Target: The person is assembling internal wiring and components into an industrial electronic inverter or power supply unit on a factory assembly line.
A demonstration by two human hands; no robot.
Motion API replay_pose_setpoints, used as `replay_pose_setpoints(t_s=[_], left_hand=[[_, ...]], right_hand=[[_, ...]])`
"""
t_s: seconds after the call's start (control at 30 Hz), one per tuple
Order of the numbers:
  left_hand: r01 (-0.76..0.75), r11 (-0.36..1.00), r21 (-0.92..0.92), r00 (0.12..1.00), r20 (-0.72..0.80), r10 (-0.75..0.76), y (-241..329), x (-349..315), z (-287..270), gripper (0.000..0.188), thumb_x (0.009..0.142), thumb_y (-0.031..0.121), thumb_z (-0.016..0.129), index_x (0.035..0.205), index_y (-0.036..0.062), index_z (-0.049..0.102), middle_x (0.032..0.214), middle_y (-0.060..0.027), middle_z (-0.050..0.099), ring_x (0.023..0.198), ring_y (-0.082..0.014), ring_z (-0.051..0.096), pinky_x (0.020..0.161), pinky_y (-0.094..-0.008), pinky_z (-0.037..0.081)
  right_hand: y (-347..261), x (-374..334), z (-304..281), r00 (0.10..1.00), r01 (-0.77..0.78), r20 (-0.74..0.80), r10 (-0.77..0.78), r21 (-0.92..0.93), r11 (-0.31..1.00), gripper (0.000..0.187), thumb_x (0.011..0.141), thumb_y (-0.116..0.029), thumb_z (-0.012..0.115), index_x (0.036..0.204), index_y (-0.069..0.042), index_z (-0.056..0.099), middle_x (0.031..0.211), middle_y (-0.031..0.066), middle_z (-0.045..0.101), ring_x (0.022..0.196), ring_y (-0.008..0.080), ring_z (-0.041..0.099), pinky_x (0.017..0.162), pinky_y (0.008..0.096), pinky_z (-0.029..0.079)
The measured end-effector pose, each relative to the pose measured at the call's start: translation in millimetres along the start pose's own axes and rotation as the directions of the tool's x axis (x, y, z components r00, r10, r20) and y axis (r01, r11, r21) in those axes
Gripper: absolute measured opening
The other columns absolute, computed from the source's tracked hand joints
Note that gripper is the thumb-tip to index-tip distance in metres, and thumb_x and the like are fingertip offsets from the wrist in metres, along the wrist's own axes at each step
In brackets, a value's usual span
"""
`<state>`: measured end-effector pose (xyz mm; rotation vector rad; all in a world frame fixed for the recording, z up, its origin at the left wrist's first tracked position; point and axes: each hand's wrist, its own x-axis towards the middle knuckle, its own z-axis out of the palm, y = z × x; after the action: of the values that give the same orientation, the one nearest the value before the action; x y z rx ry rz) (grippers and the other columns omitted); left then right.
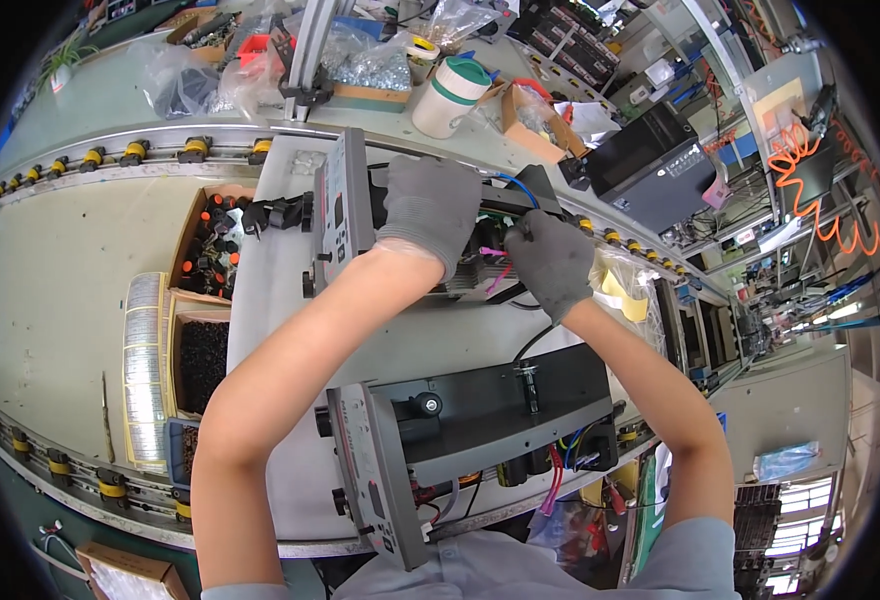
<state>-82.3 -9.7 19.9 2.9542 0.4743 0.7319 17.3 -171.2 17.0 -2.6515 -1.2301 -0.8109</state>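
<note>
Two grey electronic units with knobbed front panels lie on the workbench, the far one (338,215) under my hands and the near one (505,410) by my body. My left hand (435,205), in a grey glove, lies over the far unit just behind its panel. Its fingers bend down out of sight, so what they grip is hidden. My right hand (555,262), also gloved, is at the unit's open inside, fingertips pinched together next to wires with pink connectors (493,252). Whatever is in that pinch cannot be made out. A blue wire (518,185) arches just beyond it.
To the left stand a box of orange-and-black knobs (212,245) and a box of small black parts (203,365), beside a label strip (146,370). Roller rails (195,150) border the line. A green-lidded cup (452,97) and a black monitor (650,150) stand at the back.
</note>
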Motion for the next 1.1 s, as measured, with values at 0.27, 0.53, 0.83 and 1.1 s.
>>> replay_pose_setpoints(t_s=[0.27, 0.53, 0.83, 1.1], left_hand=[[0.015, 1.0, -0.001, 1.0, 0.012, -0.015, 2, 2, 4, 0.01, 0.082, 0.014, 0.067, 0.09, 0.013, 0.072, 0.084, -0.0034, 0.072, 0.083, -0.021, 0.07, 0.072, -0.0375, 0.045], [-0.012, 1.0, 0.008, 1.0, 0.025, 0.012, 0, 0, 3, 0.011, 0.083, 0.015, 0.067, 0.092, 0.0134, 0.072, 0.088, -0.0044, 0.071, 0.087, -0.0218, 0.07, 0.073, -0.038, 0.046], [-0.057, 0.998, -0.004, 0.997, 0.047, 0.057, -8, -5, -11, 0.024, 0.085, 0.016, 0.064, 0.109, 0.0152, 0.067, 0.101, -0.0057, 0.068, 0.098, -0.0242, 0.066, 0.079, -0.0394, 0.047], [0.01, 0.989, -0.15, 0.984, 0.175, 0.017, -2, 10, -32, 0.039, 0.088, 0.04, 0.064, 0.118, 0.0143, 0.066, 0.113, -0.0137, 0.065, 0.109, -0.0294, 0.062, 0.093, -0.0454, 0.048]], right_hand=[[-9, 4, -6, 0.992, -0.062, 0.11, 0.061, -0.001, 0.998, 0.018, 0.079, -0.025, 0.065, 0.082, -0.008, 0.07, 0.078, 0.0141, 0.069, 0.074, 0.0338, 0.066, 0.068, 0.0425, 0.051], [-8, 4, -3, 0.995, -0.072, 0.07, 0.069, 0.05, 0.996, 0.017, 0.081, -0.024, 0.064, 0.082, -0.008, 0.07, 0.076, 0.0146, 0.068, 0.073, 0.0338, 0.066, 0.066, 0.0431, 0.051], [35, 32, -59, 0.976, -0.043, 0.208, -0.055, 0.437, 0.898, 0.025, 0.087, -0.02, 0.067, 0.105, -0.003, 0.071, 0.079, 0.0093, 0.071, 0.066, 0.017, 0.064, 0.065, 0.0313, 0.052], [34, 26, -48, 0.894, 0.447, -0.1, -0.437, 0.284, 0.849, 0.021, 0.087, -0.016, 0.066, 0.103, -0.003, 0.069, 0.08, 0.0098, 0.069, 0.07, 0.0213, 0.067, 0.066, 0.0352, 0.053]])
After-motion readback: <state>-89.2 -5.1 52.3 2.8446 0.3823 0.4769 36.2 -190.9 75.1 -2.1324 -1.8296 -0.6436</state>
